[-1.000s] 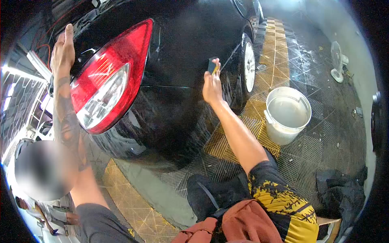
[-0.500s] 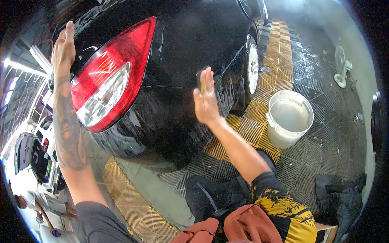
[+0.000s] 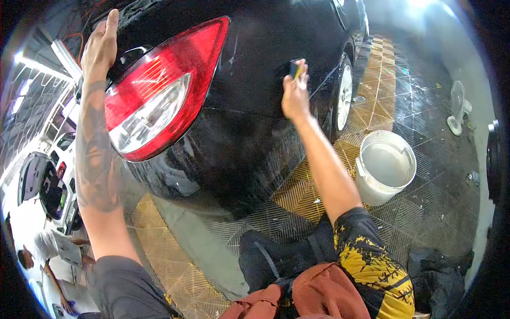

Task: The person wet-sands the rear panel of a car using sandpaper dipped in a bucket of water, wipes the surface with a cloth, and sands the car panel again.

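Note:
A black car's wet rear corner (image 3: 249, 80) fills the middle of the view, with a red and clear tail light (image 3: 204, 58) on it. My left hand (image 3: 101, 45) rests at the car's upper edge left of the light, fingers stretched out and holding nothing. My right hand (image 3: 296, 98) grips a small dark pad with a yellow layer (image 3: 297, 69) against the side panel, above the bumper seam. Its exact kind is hard to make out. Whitish streaks run down the bumper (image 3: 212, 159) below.
A white bucket (image 3: 366, 181) of cloudy liquid stands right of the car on yellow and grey floor tiles (image 3: 308, 191). Farther right are a clear fan-like object (image 3: 457, 106) and dark cloth (image 3: 435, 276). Another person (image 3: 42, 247) and a white car (image 3: 66, 186) are at left.
My right hand has moved up and to the right over the panel with the pad. My left hand stays at the car's edge. The whole view has shifted slightly.

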A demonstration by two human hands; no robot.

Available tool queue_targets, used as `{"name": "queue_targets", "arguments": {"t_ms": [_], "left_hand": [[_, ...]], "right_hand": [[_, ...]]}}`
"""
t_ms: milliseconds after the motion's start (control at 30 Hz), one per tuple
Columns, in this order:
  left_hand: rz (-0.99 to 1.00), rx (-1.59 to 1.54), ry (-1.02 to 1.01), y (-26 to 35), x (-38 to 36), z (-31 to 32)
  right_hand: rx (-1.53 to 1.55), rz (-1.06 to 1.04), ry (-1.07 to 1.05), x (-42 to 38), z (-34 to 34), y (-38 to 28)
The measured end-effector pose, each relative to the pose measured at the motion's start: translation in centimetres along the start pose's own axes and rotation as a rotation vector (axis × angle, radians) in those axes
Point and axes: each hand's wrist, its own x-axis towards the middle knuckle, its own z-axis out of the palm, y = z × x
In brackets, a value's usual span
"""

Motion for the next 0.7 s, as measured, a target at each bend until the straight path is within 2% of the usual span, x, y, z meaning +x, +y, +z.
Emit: {"name": "queue_targets", "arguments": {"t_ms": [33, 100, 133, 233, 300, 367, 400, 433, 500, 567, 600, 633, 700], "left_hand": [[0.023, -0.026, 0.005, 0.0, 0.3, 0.0], [0.035, -0.045, 0.006, -0.1, 0.3, 0.1], [0.031, -0.038, 0.031, -0.2, 0.3, 0.2], [0.036, -0.092, 0.009, -0.7, 0.9, 0.5], [0.037, -0.071, -0.009, -0.7, 0.9, 0.4], [0.022, -0.054, 0.009, -0.7, 0.5, 0.3], [0.020, -0.036, 0.031, -0.5, 0.5, 0.3], [0.014, -0.040, 0.043, -0.3, 0.5, 0.2], [0.011, -0.073, -0.004, -0.3, 0.5, 0.1], [0.031, -0.063, -0.005, -0.5, 1.0, 0.3], [0.039, -0.060, -0.001, -1.0, 1.1, 0.6], [0.034, -0.066, -0.007, -1.2, 1.0, 0.7], [0.063, -0.074, 0.009, -1.4, 1.2, 0.9]], "right_hand": [[0.150, -0.056, 0.006, -2.0, 0.5, -0.5], [0.110, -0.290, -0.079, -7.4, -0.3, -3.2], [0.096, -0.284, -0.177, -7.7, -0.7, -2.6], [0.050, -0.182, -0.050, -2.5, -0.3, 0.3], [-0.118, -0.018, -0.098, 1.7, 0.1, 2.0], [0.065, -0.136, -0.018, -1.6, 0.3, 0.1], [-0.015, -0.192, -0.097, -4.3, 0.0, -1.2], [0.049, -0.287, -0.123, -6.3, -0.5, -2.2], [-0.027, -0.342, -0.115, -5.1, -0.5, -0.9], [-0.125, -0.216, -0.023, -0.3, 0.4, 1.0], [-0.117, -0.089, -0.079, 2.0, -0.1, 1.4], [-0.189, -0.070, -0.084, 2.7, 0.3, 1.3], [0.038, -0.165, 0.005, -0.2, 0.9, 0.1]]}}
